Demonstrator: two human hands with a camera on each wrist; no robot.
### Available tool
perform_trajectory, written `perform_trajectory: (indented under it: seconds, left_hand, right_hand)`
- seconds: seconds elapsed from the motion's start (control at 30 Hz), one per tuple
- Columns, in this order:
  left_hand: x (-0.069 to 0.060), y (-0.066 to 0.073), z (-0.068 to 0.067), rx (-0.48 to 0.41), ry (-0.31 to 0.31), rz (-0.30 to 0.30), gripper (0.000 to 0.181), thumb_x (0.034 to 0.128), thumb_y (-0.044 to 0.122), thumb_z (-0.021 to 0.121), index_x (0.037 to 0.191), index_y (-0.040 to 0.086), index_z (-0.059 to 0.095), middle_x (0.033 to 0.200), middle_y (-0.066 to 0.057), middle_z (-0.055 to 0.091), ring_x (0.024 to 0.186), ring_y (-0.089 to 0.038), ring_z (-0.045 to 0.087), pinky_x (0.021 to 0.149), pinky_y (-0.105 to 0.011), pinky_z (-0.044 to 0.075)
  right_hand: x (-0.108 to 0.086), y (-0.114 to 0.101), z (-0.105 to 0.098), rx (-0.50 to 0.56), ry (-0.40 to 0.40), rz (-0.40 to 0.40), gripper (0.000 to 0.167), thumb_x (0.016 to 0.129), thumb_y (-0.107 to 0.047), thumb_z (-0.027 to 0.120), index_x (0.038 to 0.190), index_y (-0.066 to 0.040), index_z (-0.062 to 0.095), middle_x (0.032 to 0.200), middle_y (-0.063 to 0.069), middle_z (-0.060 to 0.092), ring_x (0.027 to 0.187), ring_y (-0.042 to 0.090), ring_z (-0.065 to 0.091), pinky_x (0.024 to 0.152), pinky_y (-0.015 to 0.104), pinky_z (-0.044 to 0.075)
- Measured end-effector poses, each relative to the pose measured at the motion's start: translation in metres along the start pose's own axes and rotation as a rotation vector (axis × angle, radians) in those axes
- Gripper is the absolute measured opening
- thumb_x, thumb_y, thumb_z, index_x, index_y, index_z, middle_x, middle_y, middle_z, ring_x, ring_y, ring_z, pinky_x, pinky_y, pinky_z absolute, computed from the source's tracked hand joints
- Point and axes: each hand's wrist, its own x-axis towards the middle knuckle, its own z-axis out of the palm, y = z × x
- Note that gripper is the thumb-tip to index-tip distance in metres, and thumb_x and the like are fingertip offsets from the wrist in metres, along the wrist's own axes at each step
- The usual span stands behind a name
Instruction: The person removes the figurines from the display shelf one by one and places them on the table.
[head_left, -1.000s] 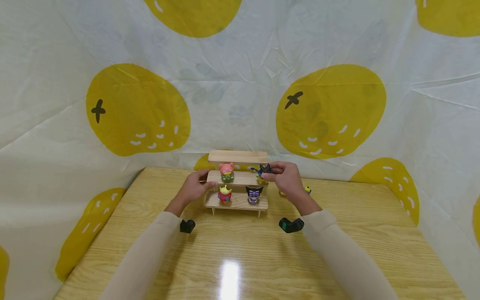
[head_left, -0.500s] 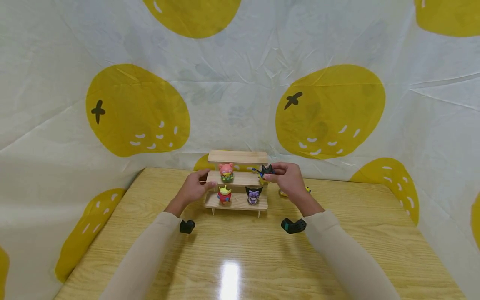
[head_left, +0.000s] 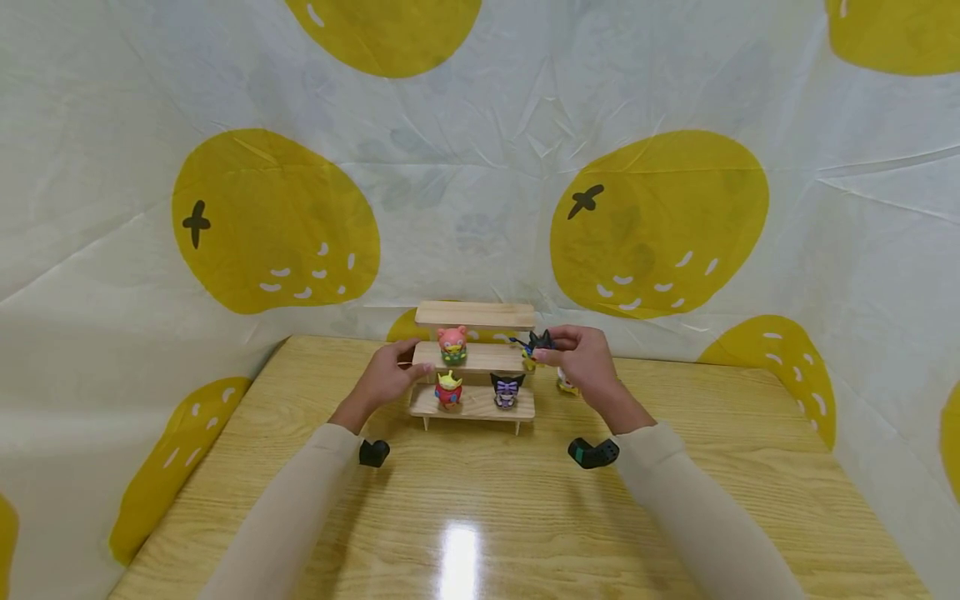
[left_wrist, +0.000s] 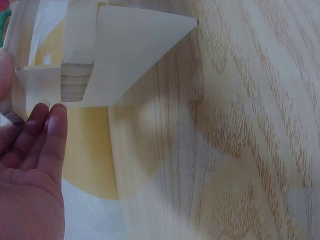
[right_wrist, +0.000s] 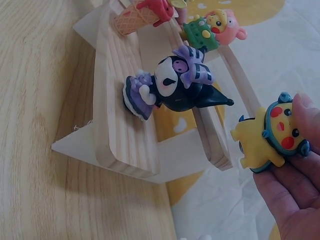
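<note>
A three-step wooden display stand (head_left: 476, 314) stands at the back of the table. My left hand (head_left: 386, 375) grips the left end of its middle shelf, thumb in front and fingers behind. Between thumb and fingers, my right hand (head_left: 588, 365) pinches a yellow figurine in a dark hood (right_wrist: 277, 127), just off that shelf's right end. A pink-hooded figurine (head_left: 453, 345) sits on the middle shelf's left. Below, a red figurine with a yellow top (head_left: 449, 390) and a black-and-purple figurine (head_left: 507, 392) stand on the lowest shelf.
Partly hidden behind my right hand, another figurine, white and yellow (head_left: 566, 383), is on the wooden table (head_left: 675, 500). A white cloth with yellow fruit prints (head_left: 465, 192) hangs behind the stand. Black wrist devices (head_left: 592, 453) show below both hands.
My right hand has moved slightly right with the yellow figurine, from over the middle shelf's right end to beside it, covering more of the figurine behind. My left hand has stayed still.
</note>
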Motion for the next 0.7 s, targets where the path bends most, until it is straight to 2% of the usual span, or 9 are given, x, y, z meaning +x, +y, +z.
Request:
perform_trajectory:
  seconds: [0.17, 0.33, 0.43, 0.6, 0.7]
  left_hand:
    - [-0.0004, 0.0000, 0.0001, -0.003, -0.003, -0.002, 0.066, 0.1031, 0.024, 0.068, 0.157, -0.004, 0.041, 0.143, -0.024, 0.062, 0.131, -0.041, 0.062, 0.109, -0.053, 0.053]
    - [-0.0011, 0.0009, -0.0003, -0.011, 0.001, -0.001, 0.066, 0.1024, 0.023, 0.068, 0.157, -0.004, 0.042, 0.143, -0.024, 0.062, 0.131, -0.040, 0.062, 0.109, -0.053, 0.053]
    - [-0.0012, 0.0007, -0.0006, -0.010, -0.001, 0.004, 0.066, 0.1028, 0.023, 0.068, 0.157, -0.005, 0.041, 0.143, -0.024, 0.062, 0.130, -0.041, 0.062, 0.108, -0.053, 0.053]
    - [-0.0003, -0.0006, -0.0008, -0.010, -0.008, 0.006, 0.066, 0.1034, 0.024, 0.067, 0.157, -0.005, 0.041, 0.143, -0.024, 0.062, 0.131, -0.040, 0.062, 0.108, -0.053, 0.054]
    - [-0.0002, -0.0008, -0.0007, -0.013, -0.011, 0.004, 0.067, 0.1031, 0.024, 0.067, 0.157, -0.004, 0.041, 0.143, -0.023, 0.062, 0.131, -0.040, 0.062, 0.108, -0.053, 0.054]
  right_hand:
    - [-0.0009, 0.0018, -0.0023, -0.009, 0.010, -0.005, 0.039, 0.095, -0.009, 0.077, 0.131, 0.001, 0.068, 0.119, 0.020, 0.076, 0.071, 0.009, 0.062, 0.049, 0.027, 0.038]
    - [-0.0009, 0.0021, -0.0045, -0.013, 0.015, 0.011, 0.041, 0.095, -0.010, 0.076, 0.133, 0.001, 0.067, 0.122, 0.022, 0.075, 0.074, 0.011, 0.061, 0.052, 0.028, 0.037]
    - [-0.0006, 0.0024, -0.0061, -0.018, 0.015, 0.014, 0.040, 0.095, -0.010, 0.076, 0.132, 0.002, 0.067, 0.122, 0.021, 0.075, 0.079, 0.007, 0.065, 0.058, 0.029, 0.040]
    - [-0.0011, 0.0036, -0.0086, -0.038, 0.020, 0.021, 0.041, 0.096, -0.011, 0.076, 0.134, 0.002, 0.067, 0.122, 0.020, 0.075, 0.089, 0.006, 0.071, 0.073, 0.024, 0.051]
    - [-0.0019, 0.0043, -0.0102, -0.040, 0.020, 0.026, 0.043, 0.096, -0.011, 0.076, 0.135, 0.002, 0.066, 0.124, 0.020, 0.075, 0.091, 0.006, 0.071, 0.077, 0.021, 0.054]
